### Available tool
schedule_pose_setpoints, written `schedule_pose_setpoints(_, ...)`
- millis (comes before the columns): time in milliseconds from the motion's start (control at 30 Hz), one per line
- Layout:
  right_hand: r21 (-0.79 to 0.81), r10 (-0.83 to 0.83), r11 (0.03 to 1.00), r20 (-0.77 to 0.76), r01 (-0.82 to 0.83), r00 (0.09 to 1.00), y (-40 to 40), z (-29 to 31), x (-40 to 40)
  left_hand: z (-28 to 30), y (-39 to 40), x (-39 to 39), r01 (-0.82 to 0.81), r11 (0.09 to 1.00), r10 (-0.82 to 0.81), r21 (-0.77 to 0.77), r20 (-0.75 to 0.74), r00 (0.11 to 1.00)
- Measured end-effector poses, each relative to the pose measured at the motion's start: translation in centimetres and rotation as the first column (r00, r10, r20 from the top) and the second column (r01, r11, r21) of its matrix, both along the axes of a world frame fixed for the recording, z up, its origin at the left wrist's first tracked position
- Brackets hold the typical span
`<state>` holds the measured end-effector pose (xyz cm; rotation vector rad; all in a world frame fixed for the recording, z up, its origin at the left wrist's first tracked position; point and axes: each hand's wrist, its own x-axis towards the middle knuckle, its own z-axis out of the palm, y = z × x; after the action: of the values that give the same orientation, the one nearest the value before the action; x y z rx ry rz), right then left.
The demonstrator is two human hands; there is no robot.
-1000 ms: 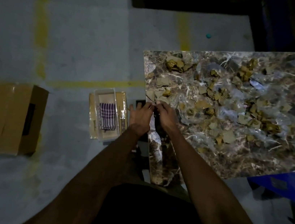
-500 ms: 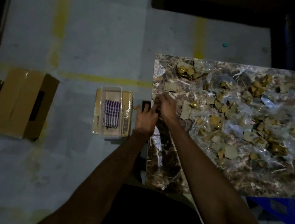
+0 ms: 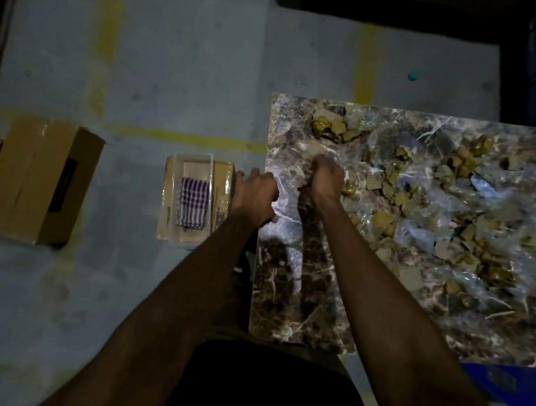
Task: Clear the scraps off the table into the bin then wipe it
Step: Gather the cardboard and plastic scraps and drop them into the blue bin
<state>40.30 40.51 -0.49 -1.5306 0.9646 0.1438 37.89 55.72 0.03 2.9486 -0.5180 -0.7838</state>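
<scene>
Open brown cardboard box (image 3: 35, 180) on grey concrete floor (image 3: 184, 53); yellow painted floor lines (image 3: 186, 138); small teal spot (image 3: 413, 75) on floor beyond; blue plastic object (image 3: 510, 381) at right.

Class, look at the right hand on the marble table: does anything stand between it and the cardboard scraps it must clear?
Nothing visible does. The right hand already rests among the scraps near the left edge of the table, touching the nearest pieces. The left hand sits at that edge, beside it, not in its way. No bin is clearly identifiable.

Scraps (image 3: 395, 193) lay scattered on the bench (image 3: 331, 308). On the floor to its left sat a tray (image 3: 171, 196) holding a cloth (image 3: 193, 204); farther left, a box (image 3: 35, 180).
</scene>
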Motion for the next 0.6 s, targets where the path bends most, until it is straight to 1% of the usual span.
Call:
schedule_pose_setpoints(33, 0.051, 0.019, 0.998, 0.016, -0.020, 1.000, 0.7, 0.2, 0.8, -0.1, -0.4, 1.0, -0.003, 1.000, 0.003, 0.024, 0.001, 1.000)
schedule_pose_setpoints(100, 0.164, 0.025, 0.986, -0.004, -0.024, 1.000, 1.7, -0.4, 2.5, -0.7, -0.9, 2.3, -0.007, 0.997, 0.005, 0.077, 0.027, 1.000)
schedule_pose_setpoints(167, 0.219, 0.027, 0.976, -0.065, -0.012, 0.998, 1.1, -2.1, 3.4, -1.3, -0.9, 2.6, -0.026, 0.998, 0.023, 0.061, 0.047, 0.999)
schedule_pose_setpoints(233, 0.238, -0.053, 0.969, -0.083, 0.072, 0.995, -0.5, -3.2, 3.2, -1.8, -0.8, 2.6, -0.006, 0.999, 0.005, 0.031, 0.047, 0.999)
schedule_pose_setpoints(367, 0.270, -0.253, 0.924, -0.105, 0.272, 0.962, -3.6, -3.4, 0.5, -2.3, -1.0, 3.7, -0.005, 0.999, 0.005, 0.039, -0.022, 1.000)
schedule_pose_setpoints(433, 0.187, -0.230, 0.952, -0.093, 0.244, 0.969, -4.3, -3.5, -0.6, -2.5, -1.6, 4.1, 0.009, 0.999, -0.008, 0.039, -0.036, 0.999)
schedule_pose_setpoints(500, 0.056, -0.149, 0.987, -0.019, 0.150, 0.989, -3.6, -2.3, -0.7, -2.3, -2.4, 4.3, 0.011, 0.999, -0.010, 0.035, -0.039, 0.999)
schedule_pose_setpoints(533, -0.031, -0.085, 0.996, 0.047, 0.087, 0.995, -3.0, -1.3, -0.4, -2.2, -2.7, 4.4, 0.012, 0.999, -0.011, 0.039, -0.032, 0.999)
schedule_pose_setpoints(567, -0.153, -0.004, 0.988, 0.120, 0.022, 0.993, -2.4, -0.3, 0.3, -2.2, -2.9, 4.5, 0.012, 0.999, -0.011, 0.040, -0.025, 1.000)
schedule_pose_setpoints(600, -0.282, 0.091, 0.959, 0.189, -0.035, 0.978, -1.9, 0.6, 1.2, -2.3, -3.0, 4.7, 0.009, 0.999, -0.008, 0.041, -0.031, 1.000)
